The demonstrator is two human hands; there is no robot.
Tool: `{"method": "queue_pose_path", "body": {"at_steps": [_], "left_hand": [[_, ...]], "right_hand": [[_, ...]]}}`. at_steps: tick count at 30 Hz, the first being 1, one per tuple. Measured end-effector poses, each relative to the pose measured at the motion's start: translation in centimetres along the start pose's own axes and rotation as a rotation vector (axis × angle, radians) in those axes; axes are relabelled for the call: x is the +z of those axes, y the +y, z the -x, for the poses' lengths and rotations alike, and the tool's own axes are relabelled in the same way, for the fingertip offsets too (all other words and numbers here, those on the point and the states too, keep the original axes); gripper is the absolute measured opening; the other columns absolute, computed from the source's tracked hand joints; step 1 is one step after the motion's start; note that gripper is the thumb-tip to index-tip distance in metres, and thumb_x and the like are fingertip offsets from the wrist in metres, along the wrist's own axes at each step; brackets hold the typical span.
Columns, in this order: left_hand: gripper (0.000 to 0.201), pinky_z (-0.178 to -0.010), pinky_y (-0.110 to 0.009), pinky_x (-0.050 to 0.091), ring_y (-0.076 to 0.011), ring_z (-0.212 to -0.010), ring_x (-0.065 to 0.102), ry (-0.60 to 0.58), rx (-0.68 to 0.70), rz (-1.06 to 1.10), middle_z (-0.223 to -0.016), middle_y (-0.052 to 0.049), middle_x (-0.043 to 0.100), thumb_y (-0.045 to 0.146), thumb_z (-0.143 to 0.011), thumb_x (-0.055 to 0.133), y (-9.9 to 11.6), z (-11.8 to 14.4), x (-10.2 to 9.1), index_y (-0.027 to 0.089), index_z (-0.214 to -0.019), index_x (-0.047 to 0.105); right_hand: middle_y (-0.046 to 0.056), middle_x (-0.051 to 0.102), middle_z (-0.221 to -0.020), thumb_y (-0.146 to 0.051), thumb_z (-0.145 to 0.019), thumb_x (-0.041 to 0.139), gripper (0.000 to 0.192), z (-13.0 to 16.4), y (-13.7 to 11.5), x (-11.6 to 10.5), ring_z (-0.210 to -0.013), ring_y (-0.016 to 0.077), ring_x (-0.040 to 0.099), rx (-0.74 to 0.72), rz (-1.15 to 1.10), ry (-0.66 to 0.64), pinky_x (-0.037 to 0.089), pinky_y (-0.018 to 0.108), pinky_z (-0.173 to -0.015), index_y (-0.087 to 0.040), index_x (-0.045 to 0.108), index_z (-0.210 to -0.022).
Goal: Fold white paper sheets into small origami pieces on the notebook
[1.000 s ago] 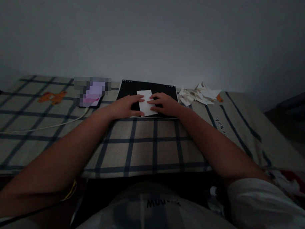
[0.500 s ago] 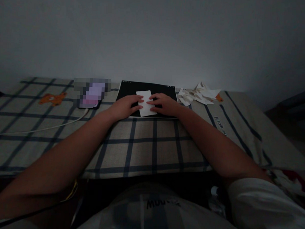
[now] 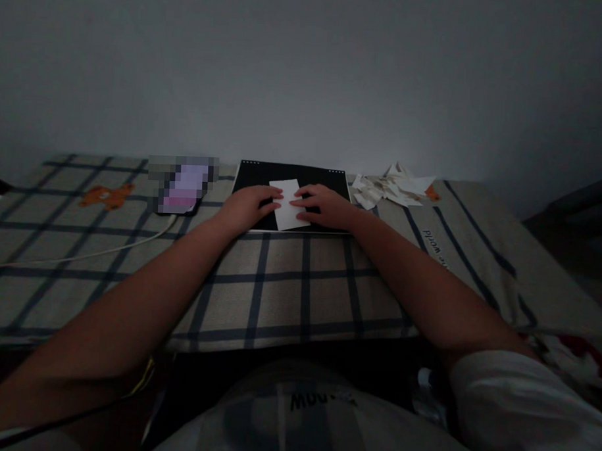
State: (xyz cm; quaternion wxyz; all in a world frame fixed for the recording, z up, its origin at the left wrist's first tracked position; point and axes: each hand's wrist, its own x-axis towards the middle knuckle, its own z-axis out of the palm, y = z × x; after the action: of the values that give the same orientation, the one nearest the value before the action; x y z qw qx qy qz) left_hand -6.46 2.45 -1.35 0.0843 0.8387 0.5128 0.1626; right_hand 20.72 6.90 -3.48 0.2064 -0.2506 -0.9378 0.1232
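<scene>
A small white sheet of paper (image 3: 289, 212) lies slightly turned on a flat black board (image 3: 288, 171) with rows of white marks at its far corners. My left hand (image 3: 249, 206) rests at the paper's left edge, its fingers stretched out and apart with the tips on the sheet. From the other side, my right hand (image 3: 326, 206) lays spread fingertips on the paper's right edge. Neither hand grips anything. The black board's left and right parts are partly hidden under my hands.
A phone (image 3: 184, 188) with a blurred screen lies at the left, a white cable (image 3: 107, 250) running from it. Beyond it is an orange bear-shaped piece (image 3: 107, 196). Crumpled white paper scraps (image 3: 394, 187) lie right of the board on the checked tablecloth (image 3: 279, 290). A wall rises behind.
My left hand has shifted very slightly, its fingers drawn a little up along the paper's edge. The right hand and the paper look almost the same.
</scene>
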Motion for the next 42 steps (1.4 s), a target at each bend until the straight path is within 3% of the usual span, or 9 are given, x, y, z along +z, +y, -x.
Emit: {"method": "queue_pose_path", "body": {"at_steps": [10,14,20,33,42], "left_hand": [[0.059,-0.135,-0.047,0.033,-0.0285,-0.16,0.048,-0.073,0.019,-0.049,-0.17,-0.015,0.054,0.043,-0.108,0.053,-0.5,-0.3,-0.1,0.013,-0.159,0.058],[0.064,-0.136,-0.056,0.027,-0.0306,-0.167,0.038,-0.122,-0.041,-0.152,-0.178,-0.014,0.042,0.047,-0.112,0.046,-0.1,0.1,-0.4,0.018,-0.169,0.046],[0.071,-0.139,-0.055,0.021,-0.0306,-0.172,0.025,-0.172,-0.082,-0.221,-0.183,-0.012,0.03,0.054,-0.114,0.039,0.5,0.6,-0.5,0.02,-0.176,0.033],[0.064,-0.137,-0.052,0.027,-0.0298,-0.168,0.034,-0.104,-0.077,-0.219,-0.181,-0.011,0.036,0.047,-0.114,0.038,0.2,0.3,0.1,0.018,-0.171,0.044],[0.046,-0.129,-0.054,0.042,-0.0327,-0.154,0.054,0.045,-0.036,-0.123,-0.167,-0.014,0.058,0.039,-0.109,0.052,-0.6,0.0,0.5,0.018,-0.145,0.07]], "right_hand": [[0.014,0.07,-0.147,-0.037,-0.101,0.072,0.04,0.1,0.3,0.3,-0.133,0.0338,0.062,0.001,0.002,0.013,0.048,0.057,-0.115,-0.026,0.08,-0.138],[0.014,0.07,-0.146,-0.037,-0.1,0.072,0.039,0.1,0.3,0.3,-0.131,0.0337,0.063,0.005,-0.003,0.018,0.048,0.058,-0.115,-0.028,0.08,-0.137],[0.014,0.07,-0.146,-0.041,-0.101,0.071,0.041,0.1,0.2,0.2,-0.132,0.0333,0.062,0.006,0.0,0.011,0.048,0.056,-0.115,-0.026,0.08,-0.138],[0.016,0.071,-0.145,-0.04,-0.102,0.071,0.042,0.0,0.5,0.3,-0.131,0.0343,0.063,-0.013,0.005,0.013,0.048,0.057,-0.115,-0.024,0.08,-0.139],[0.017,0.069,-0.149,-0.038,-0.102,0.071,0.042,0.0,0.0,0.0,-0.134,0.0353,0.062,0.005,0.015,-0.016,0.048,0.058,-0.116,-0.022,0.079,-0.14]]}}
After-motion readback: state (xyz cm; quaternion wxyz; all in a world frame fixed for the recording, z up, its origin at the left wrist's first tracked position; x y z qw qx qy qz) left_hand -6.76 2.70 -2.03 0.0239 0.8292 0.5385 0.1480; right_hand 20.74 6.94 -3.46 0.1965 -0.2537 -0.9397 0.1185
